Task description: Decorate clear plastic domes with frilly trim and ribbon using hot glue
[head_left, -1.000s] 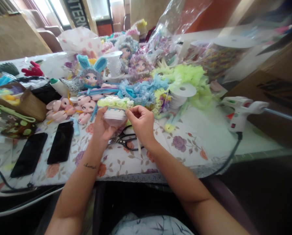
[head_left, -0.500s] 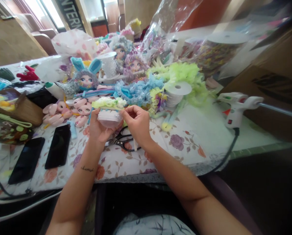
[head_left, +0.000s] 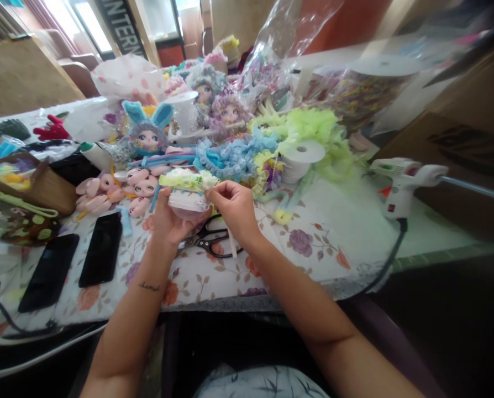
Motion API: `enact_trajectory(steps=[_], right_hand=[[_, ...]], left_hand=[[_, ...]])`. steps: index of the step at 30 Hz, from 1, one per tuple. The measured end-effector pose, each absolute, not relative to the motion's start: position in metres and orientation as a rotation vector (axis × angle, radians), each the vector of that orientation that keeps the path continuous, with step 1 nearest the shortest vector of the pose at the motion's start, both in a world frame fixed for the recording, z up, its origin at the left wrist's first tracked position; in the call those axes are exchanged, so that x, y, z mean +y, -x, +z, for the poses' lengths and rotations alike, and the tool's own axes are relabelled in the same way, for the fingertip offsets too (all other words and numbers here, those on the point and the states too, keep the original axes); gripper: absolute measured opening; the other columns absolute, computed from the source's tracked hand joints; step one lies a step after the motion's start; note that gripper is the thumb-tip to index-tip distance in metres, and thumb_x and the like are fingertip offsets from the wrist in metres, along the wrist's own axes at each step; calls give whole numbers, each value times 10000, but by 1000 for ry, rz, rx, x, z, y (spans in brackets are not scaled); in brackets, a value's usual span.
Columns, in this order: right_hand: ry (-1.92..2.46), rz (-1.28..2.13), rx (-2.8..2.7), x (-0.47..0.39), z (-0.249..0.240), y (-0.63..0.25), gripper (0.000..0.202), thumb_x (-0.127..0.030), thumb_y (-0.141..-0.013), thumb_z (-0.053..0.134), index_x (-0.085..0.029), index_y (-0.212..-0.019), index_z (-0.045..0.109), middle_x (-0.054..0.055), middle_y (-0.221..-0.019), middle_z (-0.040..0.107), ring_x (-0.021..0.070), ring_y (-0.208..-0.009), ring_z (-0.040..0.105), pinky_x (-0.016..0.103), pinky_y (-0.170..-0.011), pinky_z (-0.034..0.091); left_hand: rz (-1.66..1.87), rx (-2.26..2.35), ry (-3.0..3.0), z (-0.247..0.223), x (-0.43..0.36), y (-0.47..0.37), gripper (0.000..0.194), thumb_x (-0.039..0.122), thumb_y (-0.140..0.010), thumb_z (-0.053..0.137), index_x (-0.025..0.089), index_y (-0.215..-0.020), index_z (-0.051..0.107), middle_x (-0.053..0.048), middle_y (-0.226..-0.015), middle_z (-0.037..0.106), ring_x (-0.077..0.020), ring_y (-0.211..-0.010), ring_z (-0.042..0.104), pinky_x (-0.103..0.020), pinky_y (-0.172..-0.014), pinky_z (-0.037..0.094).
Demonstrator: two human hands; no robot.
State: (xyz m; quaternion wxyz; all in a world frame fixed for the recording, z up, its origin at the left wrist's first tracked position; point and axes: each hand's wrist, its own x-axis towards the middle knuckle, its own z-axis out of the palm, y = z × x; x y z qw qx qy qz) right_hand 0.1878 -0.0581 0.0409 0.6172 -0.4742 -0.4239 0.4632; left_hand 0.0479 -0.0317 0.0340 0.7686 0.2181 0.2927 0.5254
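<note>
My left hand [head_left: 166, 218] is closed around a white rounded piece [head_left: 188, 203] with a pale lime-green ruffle on top and bands of white trim [head_left: 189, 194] around it. My right hand [head_left: 234, 207] pinches the trim at the right edge of that piece, thumb and forefinger together; the exact bit between the fingertips is too small to see. A narrow pale strip [head_left: 232, 245] hangs below the right hand. Black-handled scissors [head_left: 214, 243] lie on the floral tablecloth under both hands, their blades partly hidden by the left wrist.
A white glue gun [head_left: 398, 185] stands at the right with its cord running off the edge. Two black phones [head_left: 100, 250] lie at the left. Behind the hands are pink doll faces [head_left: 141, 188], blue ruffle [head_left: 230, 157], a white spool [head_left: 303, 157] and lime-green tulle [head_left: 309, 127].
The view has shifted slightly. The held piece has tilted a little, and its ruffled top leans more toward the right hand. Both hands keep their grip.
</note>
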Motion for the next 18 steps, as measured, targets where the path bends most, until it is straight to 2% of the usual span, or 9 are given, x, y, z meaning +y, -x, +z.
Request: enact_trajectory(steps=[4,13,18], right_hand=[[1068,1094,-972,-57,38,-190,182,-306,-714,689,-182,-635,582,-56,-529,554,91,-486,480,220,-487,367],[1086,1083,-1017,-54,35,-191,141,-302,-720,670,-192,-700,584,-66,-578,545,94,-526,478,227,-542,387],[1081,1089,-934,-53,34,-189,181,-330,-686,699,-188,-670,587,-58,-603,551,96,-561,469,225,-561,388]], left_hand=[[1108,633,-453,35,-32,-48,318,382,-872,497,220,-1119,612,-77,-1023,729,-279,-1054,672,-437,-838,583],[1214,693,-403,34,-31,-50,289,317,-852,543,188,-1103,604,-64,-938,736,-213,-818,707,-417,-822,592],[1256,735,-400,35,-32,-52,275,307,-836,568,182,-1078,607,-69,-939,731,-222,-826,703,-413,-807,596]])
